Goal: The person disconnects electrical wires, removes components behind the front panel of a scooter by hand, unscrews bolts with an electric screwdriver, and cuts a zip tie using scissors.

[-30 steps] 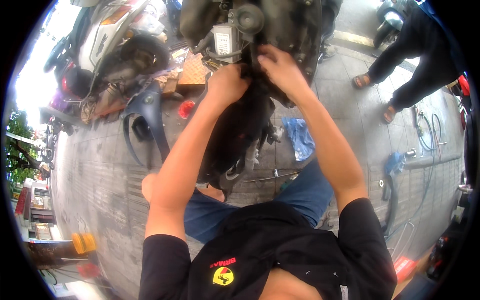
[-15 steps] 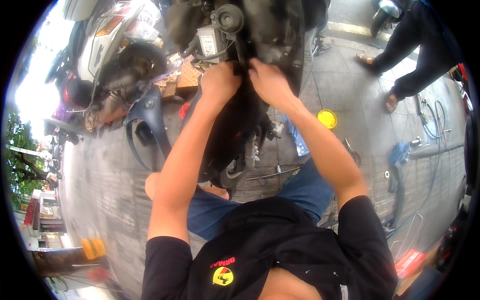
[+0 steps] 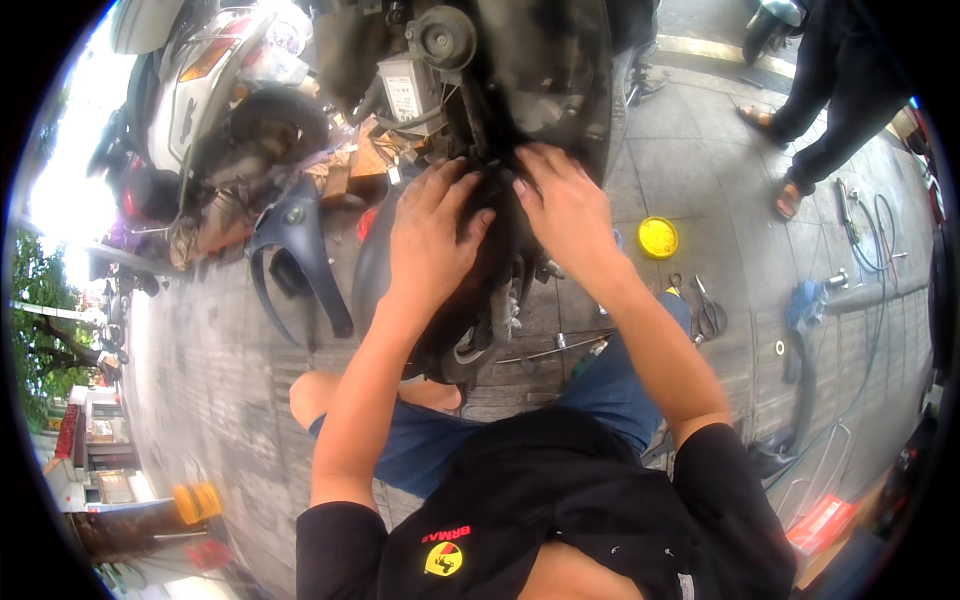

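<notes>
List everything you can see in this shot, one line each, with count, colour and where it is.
Stripped motorcycle front: one, black and dark grey, top centre, both hands on it.
Front mudguard: one, black, under the hands, above the knees.
Horn: one, grey, round, top centre.
Loose body panel: one, blue-grey, on the pavement at left.
Scooter: one, white and black, upper left.
Round lid: one, yellow, on the pavement right of the hands.
Pliers or cutters: dark, right of the right forearm; count unclear.
Hoses: thin, dark, far right.
Other person: one, dark clothes, sandals, upper right.
Left hand: bare, pressed on the black bodywork.
Right hand: bare, pressed on it beside the left.
</notes>
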{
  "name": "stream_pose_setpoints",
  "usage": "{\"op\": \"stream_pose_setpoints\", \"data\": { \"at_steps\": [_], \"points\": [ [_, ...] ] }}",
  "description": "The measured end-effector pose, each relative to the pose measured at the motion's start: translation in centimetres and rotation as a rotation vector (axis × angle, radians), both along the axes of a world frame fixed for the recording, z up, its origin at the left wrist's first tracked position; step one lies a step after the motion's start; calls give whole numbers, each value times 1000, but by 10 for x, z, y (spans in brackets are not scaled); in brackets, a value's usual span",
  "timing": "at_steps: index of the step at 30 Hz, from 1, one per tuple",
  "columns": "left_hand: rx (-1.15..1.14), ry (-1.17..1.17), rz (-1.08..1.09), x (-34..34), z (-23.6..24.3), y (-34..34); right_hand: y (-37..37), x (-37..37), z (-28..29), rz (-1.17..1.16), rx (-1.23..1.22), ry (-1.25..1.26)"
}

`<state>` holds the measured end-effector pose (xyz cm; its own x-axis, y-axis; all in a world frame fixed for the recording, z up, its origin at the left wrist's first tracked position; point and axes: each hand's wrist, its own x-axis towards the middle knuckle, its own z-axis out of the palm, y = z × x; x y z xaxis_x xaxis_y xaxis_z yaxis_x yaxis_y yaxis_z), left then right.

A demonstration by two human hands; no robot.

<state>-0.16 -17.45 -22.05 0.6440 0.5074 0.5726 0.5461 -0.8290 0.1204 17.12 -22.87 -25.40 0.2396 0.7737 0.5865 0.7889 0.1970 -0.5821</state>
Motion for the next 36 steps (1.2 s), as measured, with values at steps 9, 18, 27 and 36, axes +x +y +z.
{"op": "stream_pose_setpoints", "data": {
  "at_steps": [9, 18, 27, 36],
  "points": [
    [-59, 54, -38, 1, 4, -5, 30, -12, -32, 183, 0, 338],
    [-118, 60, 32, -13, 18, -18, 33, -16, -35, 159, 82, 343],
    [-168, 67, 19, -32, 18, -7, 28, -22, -35, 145, 111, 390],
    [-246, 23, -63, -42, 22, 30, 32, -30, -6, 103, 63, -17]
  ]
}}
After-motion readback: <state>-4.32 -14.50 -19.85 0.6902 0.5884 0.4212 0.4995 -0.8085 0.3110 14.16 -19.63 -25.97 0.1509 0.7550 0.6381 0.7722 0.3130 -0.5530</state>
